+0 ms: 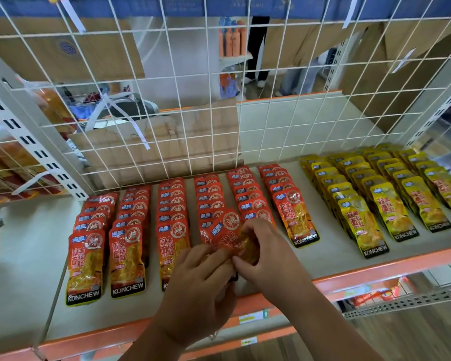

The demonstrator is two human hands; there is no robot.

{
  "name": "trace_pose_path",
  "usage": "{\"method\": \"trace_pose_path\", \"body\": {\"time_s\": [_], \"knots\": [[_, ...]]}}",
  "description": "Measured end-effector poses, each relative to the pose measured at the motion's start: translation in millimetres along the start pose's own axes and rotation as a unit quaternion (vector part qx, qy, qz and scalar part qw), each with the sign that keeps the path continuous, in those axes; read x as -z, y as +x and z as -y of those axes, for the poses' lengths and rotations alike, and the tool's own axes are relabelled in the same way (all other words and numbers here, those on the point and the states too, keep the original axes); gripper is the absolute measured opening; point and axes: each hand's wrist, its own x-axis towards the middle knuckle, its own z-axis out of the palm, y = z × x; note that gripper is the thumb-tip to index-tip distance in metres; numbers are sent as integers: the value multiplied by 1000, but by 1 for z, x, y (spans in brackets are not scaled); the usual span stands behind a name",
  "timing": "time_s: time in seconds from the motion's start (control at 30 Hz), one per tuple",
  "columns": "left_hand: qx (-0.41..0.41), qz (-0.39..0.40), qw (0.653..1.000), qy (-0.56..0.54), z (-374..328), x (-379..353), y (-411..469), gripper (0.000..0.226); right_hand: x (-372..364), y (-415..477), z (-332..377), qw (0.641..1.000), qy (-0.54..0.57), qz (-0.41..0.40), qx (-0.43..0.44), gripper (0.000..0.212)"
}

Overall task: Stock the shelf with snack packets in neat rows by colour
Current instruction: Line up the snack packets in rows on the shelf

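Shop: display shelf (336, 256), price label (250, 317).

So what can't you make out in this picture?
Head view:
- Crumpled red foil snack packet: lower half hidden by left hand and right hand.
- Rightmost row of yellow foil packets: cut off by the frame's edge.
- Small print on the front-left red packet: too small.

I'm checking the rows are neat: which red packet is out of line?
The red packet gripped by the left hand and right hand. It sits tilted and lifted, while every other one lies flat and straight in its row.
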Motion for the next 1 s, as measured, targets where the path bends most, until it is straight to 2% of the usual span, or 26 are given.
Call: {"method": "trace_pose_path", "body": {"time_s": [0.1,0.2,0.27,0.37,0.53,1.0], "knots": [[5,1,1000,6,0,1,2,21,10,3,-8,998,-17,-56,-18,40],[29,-2,999,15,1,0,3,18,29,6,-33,983,-61,-152,-86,40],[45,-7,999,30,2,-3,2,16,40,7,-51,971,-84,-184,-130,41],[64,-8,997,52,3,-6,2,19,45,6,-73,962,-125,-187,-155,43],[70,-4,995,66,3,-8,2,24,40,8,-84,951,-178,-213,-134,41],[77,4,995,66,3,-9,4,25,31,11,-87,947,-197,-220,-127,42]]}}
